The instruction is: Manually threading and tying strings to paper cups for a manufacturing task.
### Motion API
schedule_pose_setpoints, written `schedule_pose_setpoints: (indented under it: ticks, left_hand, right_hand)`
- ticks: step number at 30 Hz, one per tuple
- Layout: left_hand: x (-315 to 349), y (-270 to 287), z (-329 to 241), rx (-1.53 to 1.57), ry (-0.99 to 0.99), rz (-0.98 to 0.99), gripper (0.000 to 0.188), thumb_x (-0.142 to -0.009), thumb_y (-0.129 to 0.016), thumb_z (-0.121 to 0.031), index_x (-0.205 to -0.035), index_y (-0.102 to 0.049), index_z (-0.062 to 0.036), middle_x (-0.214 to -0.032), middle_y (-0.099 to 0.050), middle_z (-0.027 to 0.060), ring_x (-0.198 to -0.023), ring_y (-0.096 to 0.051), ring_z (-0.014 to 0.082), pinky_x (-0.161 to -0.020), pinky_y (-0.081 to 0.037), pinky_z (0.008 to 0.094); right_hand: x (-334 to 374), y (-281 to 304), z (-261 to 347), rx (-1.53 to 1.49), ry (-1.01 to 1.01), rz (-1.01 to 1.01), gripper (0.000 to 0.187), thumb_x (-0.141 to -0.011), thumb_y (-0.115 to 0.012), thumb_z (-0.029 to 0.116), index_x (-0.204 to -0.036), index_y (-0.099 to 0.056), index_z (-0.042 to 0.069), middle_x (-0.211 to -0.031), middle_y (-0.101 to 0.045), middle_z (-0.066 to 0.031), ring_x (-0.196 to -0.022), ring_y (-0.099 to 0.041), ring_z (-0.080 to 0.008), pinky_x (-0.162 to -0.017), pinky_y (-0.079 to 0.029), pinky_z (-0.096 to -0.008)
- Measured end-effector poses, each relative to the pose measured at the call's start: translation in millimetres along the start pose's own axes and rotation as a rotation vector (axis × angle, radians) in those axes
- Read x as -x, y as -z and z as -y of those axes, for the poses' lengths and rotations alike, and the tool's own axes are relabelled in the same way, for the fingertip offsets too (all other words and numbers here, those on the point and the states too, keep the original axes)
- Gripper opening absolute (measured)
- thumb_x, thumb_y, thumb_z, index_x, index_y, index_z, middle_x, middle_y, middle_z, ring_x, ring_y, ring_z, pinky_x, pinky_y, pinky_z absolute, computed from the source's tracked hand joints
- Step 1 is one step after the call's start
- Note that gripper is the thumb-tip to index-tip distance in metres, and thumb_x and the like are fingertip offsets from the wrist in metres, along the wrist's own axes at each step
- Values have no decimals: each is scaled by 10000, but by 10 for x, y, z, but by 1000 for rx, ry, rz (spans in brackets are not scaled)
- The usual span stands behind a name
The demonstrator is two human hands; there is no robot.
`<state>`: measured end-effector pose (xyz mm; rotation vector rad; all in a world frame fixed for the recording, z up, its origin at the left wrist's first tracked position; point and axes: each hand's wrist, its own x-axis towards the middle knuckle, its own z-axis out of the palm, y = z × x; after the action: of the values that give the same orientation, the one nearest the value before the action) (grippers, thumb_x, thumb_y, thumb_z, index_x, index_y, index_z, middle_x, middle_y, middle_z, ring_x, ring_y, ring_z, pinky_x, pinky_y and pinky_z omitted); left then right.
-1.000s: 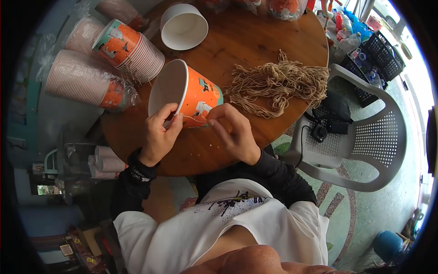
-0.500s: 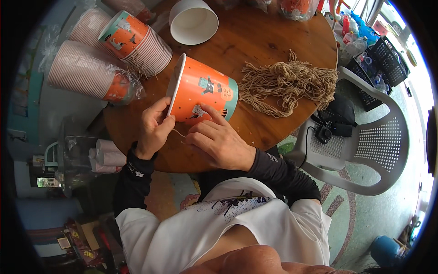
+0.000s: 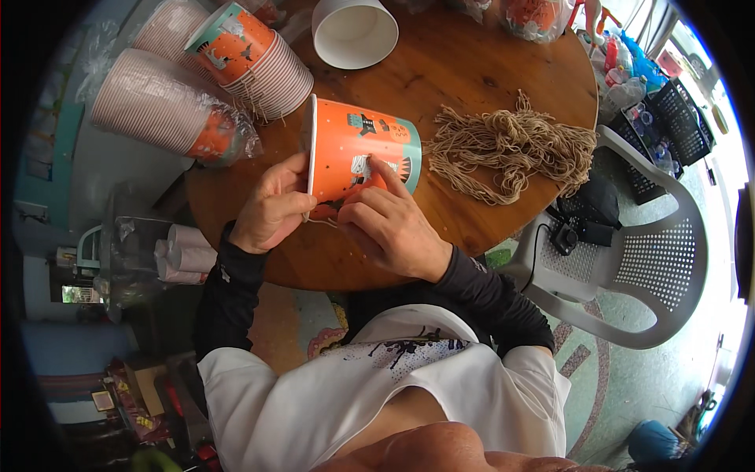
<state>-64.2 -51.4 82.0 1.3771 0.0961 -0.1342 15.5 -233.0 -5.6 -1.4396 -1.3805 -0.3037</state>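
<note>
Orange paper cup [image 3: 362, 157] on its side near table [image 3: 472, 71] front edge, rim pointing left; left hand [image 3: 271, 208] pinches rim; right hand [image 3: 389, 224] grips wall, possibly string too.

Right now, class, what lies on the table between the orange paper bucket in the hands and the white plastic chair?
A loose bundle of tan twine lies between orange paper bucket and white plastic chair, seen in the head view.

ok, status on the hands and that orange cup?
Left hand grips the rim. Right hand pinches the orange paper cup, which lies on its side on the round wooden table. Twine pile lies apart.
</note>
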Motion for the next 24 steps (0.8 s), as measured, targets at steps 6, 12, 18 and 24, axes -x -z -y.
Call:
schedule_pose_setpoints:
  ticks: [6,12,18,24]
  left_hand:
    - [-59,2,-5,49,25,-62,717,-797,-518,-9,-1461,-253,53,-1424,-438,165,-1336,-438,275,-1125,-346,413]
    - [-152,9,-33,159,2,-79,708,-824,-487,12,-1476,-213,44,-1455,-387,167,-1356,-408,272,-1140,-330,417]
    - [-189,-97,-46,175,-38,-80,601,-867,-497,3,-1434,-300,46,-1362,-484,157,-1291,-478,242,-1103,-378,394]
    - [-216,-259,45,192,24,-25,517,-936,-473,-40,-1424,-320,30,-1400,-460,168,-1296,-467,251,-1105,-360,403]
  right_hand:
    - [40,-38,77,-24,31,37,194,-768,-702,21,-928,-604,67,-854,-587,-47,-830,-623,-224,-1128,-296,-562]
    - [83,-107,109,-84,57,30,200,-768,-712,25,-928,-598,62,-828,-576,-43,-819,-622,-228,-1126,-308,-546]
    - [79,-116,132,-80,83,53,188,-765,-713,30,-910,-597,62,-796,-554,-50,-801,-618,-229,-1121,-316,-544]
    - [-27,-43,184,-42,91,29,186,-768,-707,37,-907,-584,55,-791,-540,-56,-781,-612,-235,-1122,-311,-552]
